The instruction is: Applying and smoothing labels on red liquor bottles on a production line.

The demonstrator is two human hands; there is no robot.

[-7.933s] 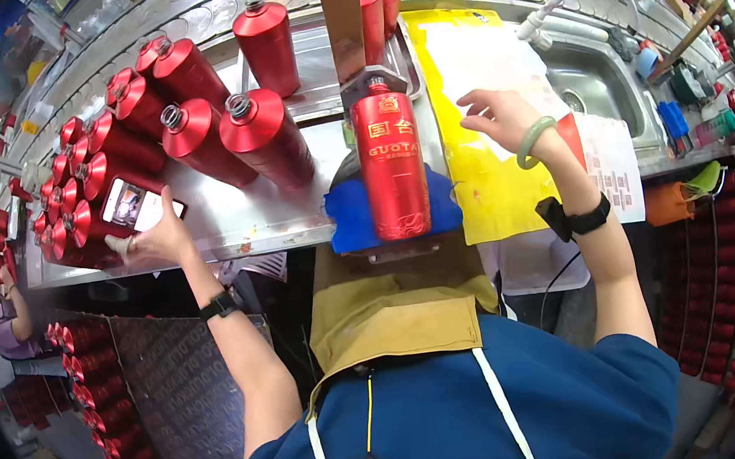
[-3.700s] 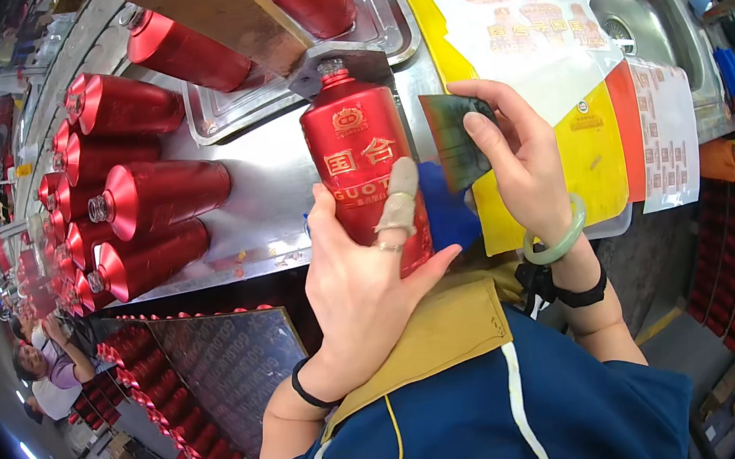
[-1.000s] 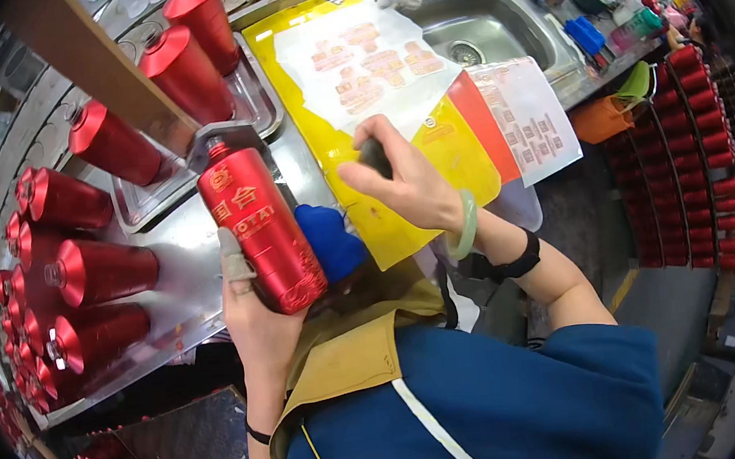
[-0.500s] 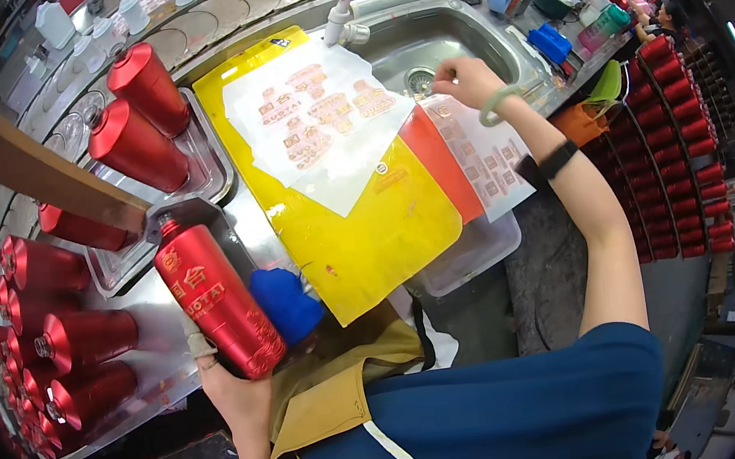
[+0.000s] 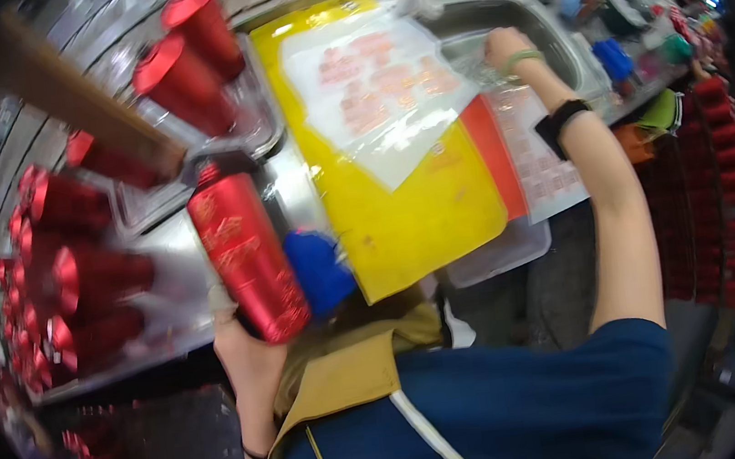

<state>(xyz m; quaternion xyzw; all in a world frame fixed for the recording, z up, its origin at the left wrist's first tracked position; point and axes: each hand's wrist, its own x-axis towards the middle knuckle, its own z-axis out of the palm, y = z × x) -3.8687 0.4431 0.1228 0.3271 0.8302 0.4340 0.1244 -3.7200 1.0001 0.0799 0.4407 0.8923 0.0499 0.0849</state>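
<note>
Our right hand (image 5: pixel 508 49) has moved over the sink (image 5: pixel 553 34), grip unclear. Our left hand (image 5: pixel 248 340) clasps one red bottle (image 5: pixel 252 257); the tray (image 5: pixel 254 110) holds others.

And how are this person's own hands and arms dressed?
The right hand has a pale green bangle at the wrist, then a black strap with a dark block; its short sleeve is navy. The left hand has a beige finger cover, blurred, and a thin black wristband.
</note>
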